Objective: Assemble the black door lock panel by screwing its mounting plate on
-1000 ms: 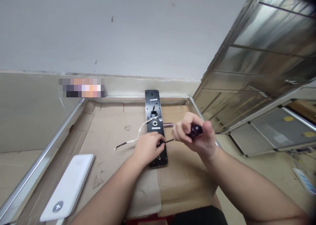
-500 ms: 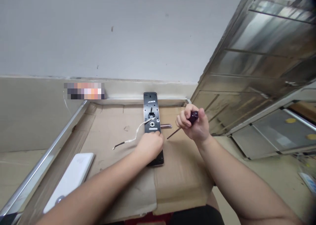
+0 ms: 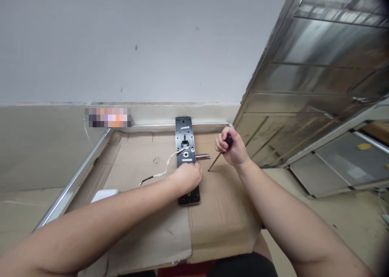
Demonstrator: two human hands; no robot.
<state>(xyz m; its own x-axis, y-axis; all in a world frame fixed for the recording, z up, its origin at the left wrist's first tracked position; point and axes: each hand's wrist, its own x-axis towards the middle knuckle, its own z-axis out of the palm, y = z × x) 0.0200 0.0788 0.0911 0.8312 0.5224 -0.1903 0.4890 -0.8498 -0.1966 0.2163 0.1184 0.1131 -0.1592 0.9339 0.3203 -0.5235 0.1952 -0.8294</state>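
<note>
in the head view, the left hand (image 3: 190, 179) is pressing down on the lower end of a black lock plate (image 3: 184, 135), though i cannot tell whether its fingers are closing round the edge. the plate is lying lengthwise on cardboard (image 3: 225, 212) covering a metal-edged table (image 3: 75, 175). the right hand (image 3: 231, 147) is clamped on a dark-handled screwdriver (image 3: 214, 159), with its tip pointing down just beside the plate, not touching it. a white-and-black wire (image 3: 165, 171) is trailing from near the plate's round hole, and a metal rod (image 3: 203, 156) is sticking out sideways. no screw is being turned, and the wire is lying loose. a white power bank (image 3: 103, 194) is lying mostly hidden behind the left arm.
</note>
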